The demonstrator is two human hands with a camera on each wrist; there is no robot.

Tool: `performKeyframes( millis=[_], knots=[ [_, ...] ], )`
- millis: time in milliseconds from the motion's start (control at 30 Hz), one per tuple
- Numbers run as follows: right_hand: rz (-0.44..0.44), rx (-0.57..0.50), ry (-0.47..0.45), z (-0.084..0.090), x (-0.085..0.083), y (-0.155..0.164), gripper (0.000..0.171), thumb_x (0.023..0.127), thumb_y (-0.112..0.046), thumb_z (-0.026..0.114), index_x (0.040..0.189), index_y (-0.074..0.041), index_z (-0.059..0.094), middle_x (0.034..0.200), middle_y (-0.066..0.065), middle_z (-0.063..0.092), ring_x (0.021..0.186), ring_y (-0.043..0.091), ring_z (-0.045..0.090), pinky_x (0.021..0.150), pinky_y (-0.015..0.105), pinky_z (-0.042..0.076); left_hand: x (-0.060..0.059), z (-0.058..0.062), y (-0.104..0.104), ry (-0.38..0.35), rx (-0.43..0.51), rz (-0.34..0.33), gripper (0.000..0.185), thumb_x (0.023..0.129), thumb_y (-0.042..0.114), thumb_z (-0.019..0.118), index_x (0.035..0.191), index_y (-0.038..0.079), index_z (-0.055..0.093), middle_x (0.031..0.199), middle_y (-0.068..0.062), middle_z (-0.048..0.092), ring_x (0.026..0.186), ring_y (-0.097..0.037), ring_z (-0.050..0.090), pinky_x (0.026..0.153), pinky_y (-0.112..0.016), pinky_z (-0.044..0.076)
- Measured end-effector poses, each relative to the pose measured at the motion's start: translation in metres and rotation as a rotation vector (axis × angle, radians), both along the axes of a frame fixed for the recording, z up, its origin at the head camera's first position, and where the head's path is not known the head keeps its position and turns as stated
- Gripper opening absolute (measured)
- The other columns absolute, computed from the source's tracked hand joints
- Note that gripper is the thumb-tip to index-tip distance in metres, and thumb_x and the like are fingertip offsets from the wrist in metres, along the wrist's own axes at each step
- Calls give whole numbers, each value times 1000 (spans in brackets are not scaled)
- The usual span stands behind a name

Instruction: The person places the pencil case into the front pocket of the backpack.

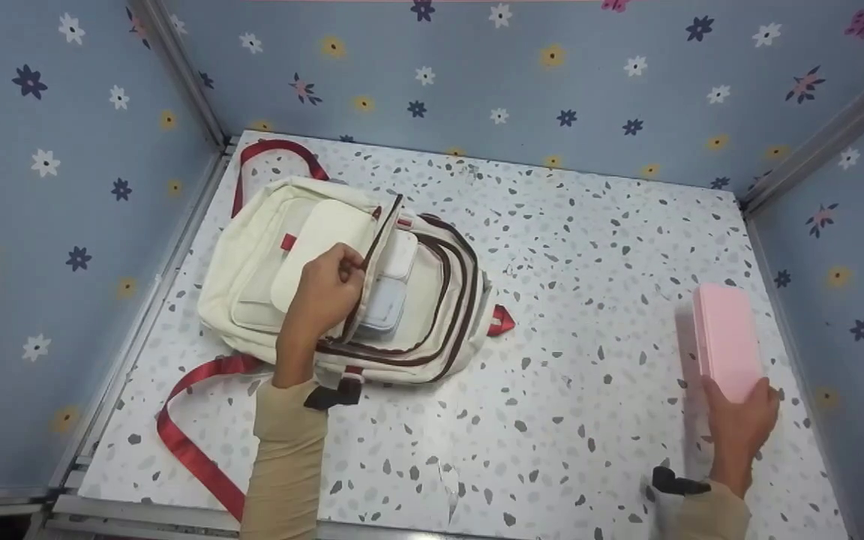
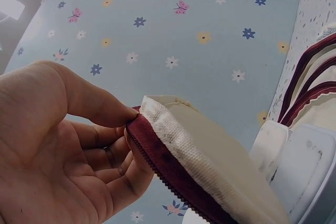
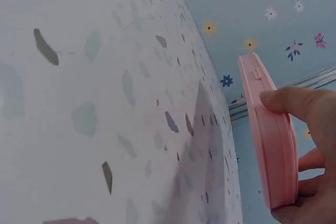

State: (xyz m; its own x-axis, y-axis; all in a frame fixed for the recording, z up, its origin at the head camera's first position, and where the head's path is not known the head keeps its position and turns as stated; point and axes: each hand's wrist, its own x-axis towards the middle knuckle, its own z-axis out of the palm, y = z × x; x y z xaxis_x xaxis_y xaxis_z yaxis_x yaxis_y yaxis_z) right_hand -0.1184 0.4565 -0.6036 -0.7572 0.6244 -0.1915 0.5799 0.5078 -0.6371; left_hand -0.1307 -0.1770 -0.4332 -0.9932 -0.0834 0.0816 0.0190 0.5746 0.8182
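Observation:
A cream backpack [image 1: 252,225] with dark red zips lies on the table, its front pocket unzipped. My left hand [image 1: 331,289] pinches the zipped edge of the pocket flap [image 2: 189,166] between thumb and fingers and holds it up. Inside the pocket are a white box [image 1: 400,255] and a pale blue-grey box [image 1: 385,304]. Far to the right, my right hand [image 1: 741,416] grips the near end of a pink case [image 1: 728,337]. In the right wrist view, the thumb presses one side of the case, with the fingers partly hidden behind it.
Red straps [image 1: 196,457] spread from the backpack toward the table's front and back. A red loop [image 1: 502,321] sticks out at its right end. The speckled table [image 1: 567,375] stretches between backpack and pink case. Flowered panels [image 1: 492,82] wall the back and both sides.

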Motion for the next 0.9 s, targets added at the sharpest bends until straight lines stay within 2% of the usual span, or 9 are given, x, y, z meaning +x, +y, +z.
performKeyframes(
  millis=[100, 200, 333, 400, 567, 700, 900],
  knots=[
    [22, 0, 24, 66, 18, -58, 92, 89, -38, 63, 154, -9, 4, 158, 20, 6, 145, 41, 11, 115, 55, 12, 0, 0, 0, 9, -1, 7, 15, 89, 4, 50, 99, -1, 60, 86, -13, 61, 79, -24, 56, 74, -34, 44],
    [32, 9, 40, 84, 22, -79, 90, 90, -38, 60, 154, -11, 2, 159, 18, 5, 145, 39, 11, 115, 53, 14, 1, 0, 1, 14, 2, 11, 15, 89, 3, 50, 98, -1, 60, 86, -13, 61, 79, -24, 56, 74, -34, 44],
    [59, 18, 95, 76, 17, -76, 92, 88, -39, 64, 155, -13, 6, 159, 16, 8, 145, 39, 14, 115, 54, 15, 1, -1, 0, 18, 7, 6, 15, 88, 3, 50, 98, -2, 60, 86, -14, 61, 79, -24, 56, 74, -34, 44],
    [73, 36, 142, 73, 14, -76, 89, 87, -35, 66, 154, -12, 12, 157, 17, 15, 143, 38, 20, 115, 54, 18, 1, -1, 0, 20, 5, 5, 16, 88, 3, 49, 98, -2, 60, 87, -14, 61, 80, -24, 57, 74, -34, 44],
    [114, 53, 237, 81, 10, -89, 82, 85, -27, 69, 151, -10, 23, 149, 18, 29, 137, 37, 30, 114, 51, 23, 1, -1, 0, 13, 7, -1, 16, 89, 4, 49, 99, -2, 60, 88, -13, 61, 81, -24, 57, 75, -35, 44],
    [133, 39, 263, 84, 6, -96, 80, 85, -26, 69, 150, -11, 26, 148, 15, 31, 136, 34, 31, 114, 50, 24, 0, -1, 0, 7, 1, -13, 16, 90, 5, 48, 100, -1, 60, 89, -13, 61, 82, -25, 56, 75, -35, 44],
    [159, 28, 252, 86, 2, -107, 81, 86, -26, 68, 152, -15, 23, 151, 11, 29, 139, 31, 31, 113, 47, 28, 0, -1, 0, 4, -3, -5, 16, 90, 4, 49, 100, -1, 60, 88, -13, 60, 80, -24, 55, 75, -34, 44]
  ],
)
